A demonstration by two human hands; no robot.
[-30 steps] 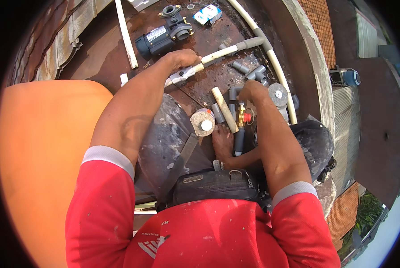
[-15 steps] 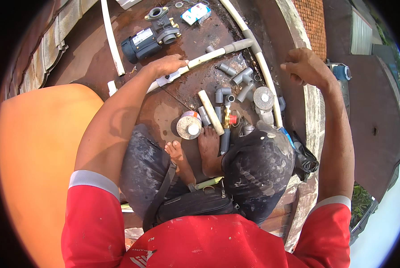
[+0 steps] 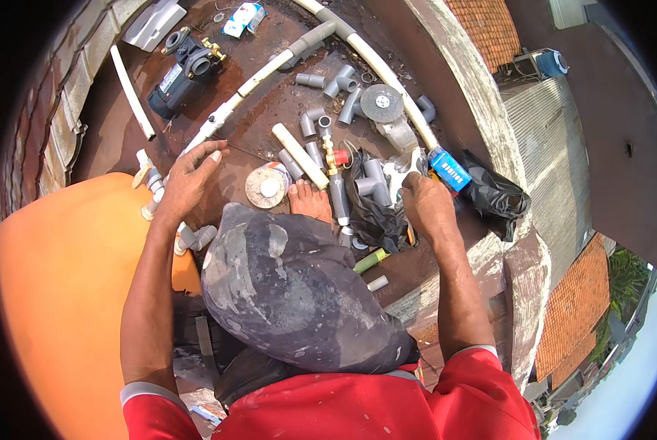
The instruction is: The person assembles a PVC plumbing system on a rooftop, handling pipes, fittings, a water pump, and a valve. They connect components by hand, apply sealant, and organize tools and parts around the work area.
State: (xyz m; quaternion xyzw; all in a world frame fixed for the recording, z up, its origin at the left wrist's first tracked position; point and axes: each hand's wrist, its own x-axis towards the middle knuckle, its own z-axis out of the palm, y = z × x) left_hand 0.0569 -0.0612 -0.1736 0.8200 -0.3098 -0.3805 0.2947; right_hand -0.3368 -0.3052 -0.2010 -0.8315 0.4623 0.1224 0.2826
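My left hand [image 3: 189,183] is beside the white pipe run, near its white ball valve [image 3: 210,125]. Its fingers are stretched and hold nothing. My right hand [image 3: 427,205] is closed at the end of a white piece [image 3: 399,174] whose kind I cannot make out. Just beyond lies a tool with a round grey disc [image 3: 382,103], which looks like an angle grinder. Next to the right hand lie a black plastic bag [image 3: 376,224] with grey pipe fittings [image 3: 373,182] and a blue box [image 3: 449,169]. A brass valve with a red handle [image 3: 339,157] joins grey pipe pieces.
A dark water pump [image 3: 182,81] stands at the far left near a loose white pipe [image 3: 132,92]. A round tin [image 3: 268,185] and a short cream pipe [image 3: 300,156] lie by my foot. An orange tank [image 3: 72,271] fills the left side. A concrete ledge [image 3: 482,95] runs along the right.
My right hand has come down and inward from above the ledge to the white piece. My left hand has drawn back from the pipe. My knee has shifted left, uncovering the black bag and fittings.
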